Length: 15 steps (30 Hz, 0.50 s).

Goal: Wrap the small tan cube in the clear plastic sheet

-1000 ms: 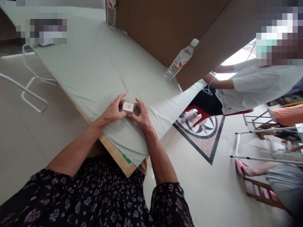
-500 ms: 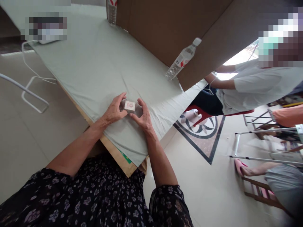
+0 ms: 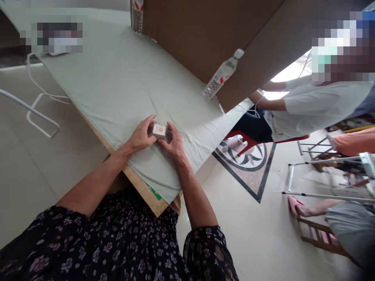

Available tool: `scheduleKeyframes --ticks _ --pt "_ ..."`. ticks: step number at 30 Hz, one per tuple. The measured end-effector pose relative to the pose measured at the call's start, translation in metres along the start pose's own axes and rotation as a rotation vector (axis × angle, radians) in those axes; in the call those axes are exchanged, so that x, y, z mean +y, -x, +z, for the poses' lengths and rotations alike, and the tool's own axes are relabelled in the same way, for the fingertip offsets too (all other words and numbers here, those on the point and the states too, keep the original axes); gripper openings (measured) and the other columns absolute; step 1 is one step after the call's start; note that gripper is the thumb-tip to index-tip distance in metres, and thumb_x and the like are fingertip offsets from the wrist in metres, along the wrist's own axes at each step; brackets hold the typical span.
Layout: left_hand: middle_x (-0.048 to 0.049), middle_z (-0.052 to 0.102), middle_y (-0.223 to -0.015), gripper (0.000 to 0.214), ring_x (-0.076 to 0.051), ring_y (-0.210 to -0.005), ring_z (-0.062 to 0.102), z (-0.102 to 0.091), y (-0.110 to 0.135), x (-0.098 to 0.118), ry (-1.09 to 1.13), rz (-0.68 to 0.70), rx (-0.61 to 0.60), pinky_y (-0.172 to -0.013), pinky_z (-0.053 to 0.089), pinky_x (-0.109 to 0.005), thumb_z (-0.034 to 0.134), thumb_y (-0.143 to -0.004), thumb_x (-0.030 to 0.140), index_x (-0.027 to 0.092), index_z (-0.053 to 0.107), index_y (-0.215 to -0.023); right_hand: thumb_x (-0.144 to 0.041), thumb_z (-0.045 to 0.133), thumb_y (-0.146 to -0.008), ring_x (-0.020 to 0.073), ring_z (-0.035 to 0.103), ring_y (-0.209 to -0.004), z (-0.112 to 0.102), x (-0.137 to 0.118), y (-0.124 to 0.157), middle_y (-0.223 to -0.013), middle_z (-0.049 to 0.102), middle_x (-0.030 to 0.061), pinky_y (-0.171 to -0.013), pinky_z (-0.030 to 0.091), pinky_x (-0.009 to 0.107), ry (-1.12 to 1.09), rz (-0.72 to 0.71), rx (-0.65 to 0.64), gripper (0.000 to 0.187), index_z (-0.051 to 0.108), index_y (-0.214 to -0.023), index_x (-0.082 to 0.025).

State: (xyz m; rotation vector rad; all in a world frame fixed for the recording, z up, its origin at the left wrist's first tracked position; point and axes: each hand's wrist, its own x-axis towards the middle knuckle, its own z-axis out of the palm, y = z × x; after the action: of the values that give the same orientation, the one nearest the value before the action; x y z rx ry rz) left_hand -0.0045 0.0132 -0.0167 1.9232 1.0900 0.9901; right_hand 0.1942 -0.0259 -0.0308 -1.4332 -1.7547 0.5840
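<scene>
One small box [image 3: 159, 129] is framed between two bare hands, on or just above the near corner of the cloth-covered table [image 3: 146, 195]. With the box taken as the centre of the dial, the left hand [image 3: 138, 139] is placed near 9 o'clock and the right hand [image 3: 175, 146] near 4 o'clock; neither is clearly nearer. The fingers [image 3: 147, 122] of both hands are curved and spread well away from the thumbs, so that a cupped ring is formed around the box. The left thumb [image 3: 150, 140] is seen at its 7 o'clock edge; whether the box is truly gripped or only fenced in cannot be told. Its pale, red-printed top is turned up and looks nearly square, so no long axis can be read with confidence.

The table is covered by a pale green cloth [image 3: 117, 74], lightly creased about the hands. A large cardboard sheet [image 3: 205, 43] is stood at 1 o'clock, with a clear bottle [image 3: 224, 74] near its edge at 2 o'clock and another bottle [image 3: 137, 17] between 11 and 12. At 3 o'clock, beyond the table, a person in a white shirt [image 3: 319, 105] is seated; a patterned floor inset [image 3: 252, 177] is shown towards 4.
</scene>
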Motion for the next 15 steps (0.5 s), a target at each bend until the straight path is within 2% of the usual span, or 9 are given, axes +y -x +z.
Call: scheduleKeyframes --ticks 6,11,15 --pt "-0.0156 0.066 -0.135 0.085 -0.029 -0.121 0.065 0.002 0.000 -0.003 -0.029 0.011 0.000 -0.114 0.052 -0.049 0.063 -0.073 0.021 0.014 0.045 -0.156 -0.048 0.076 -0.087 0.0317 0.064 -0.131 0.002 -0.004 0.002 -0.142 0.068 0.0137 -0.118 0.045 0.053 0.010 0.013 0.040 0.072 0.053 -0.150 -0.025" --pt "-0.0156 0.067 -0.134 0.080 -0.029 -0.123 0.066 0.002 -0.001 -0.004 -0.033 0.042 0.017 -0.113 0.053 -0.047 0.063 -0.074 0.023 0.012 0.049 -0.152 -0.043 0.077 -0.086 0.0318 0.061 -0.136 0.000 -0.004 0.004 -0.145 0.066 0.0145 -0.118 0.045 0.052 0.030 -0.045 0.099 0.065 0.057 -0.145 -0.022" --pt "-0.0172 0.066 -0.139 0.079 -0.029 -0.126 0.065 0.003 -0.002 -0.005 -0.031 0.075 0.020 -0.114 0.052 -0.047 0.062 -0.074 0.023 0.011 0.049 -0.151 -0.038 0.065 -0.097 0.0277 0.063 -0.131 -0.006 -0.012 0.007 -0.136 0.071 0.0118 -0.115 0.046 0.048 0.064 -0.122 0.207 0.031 0.071 -0.124 -0.024"
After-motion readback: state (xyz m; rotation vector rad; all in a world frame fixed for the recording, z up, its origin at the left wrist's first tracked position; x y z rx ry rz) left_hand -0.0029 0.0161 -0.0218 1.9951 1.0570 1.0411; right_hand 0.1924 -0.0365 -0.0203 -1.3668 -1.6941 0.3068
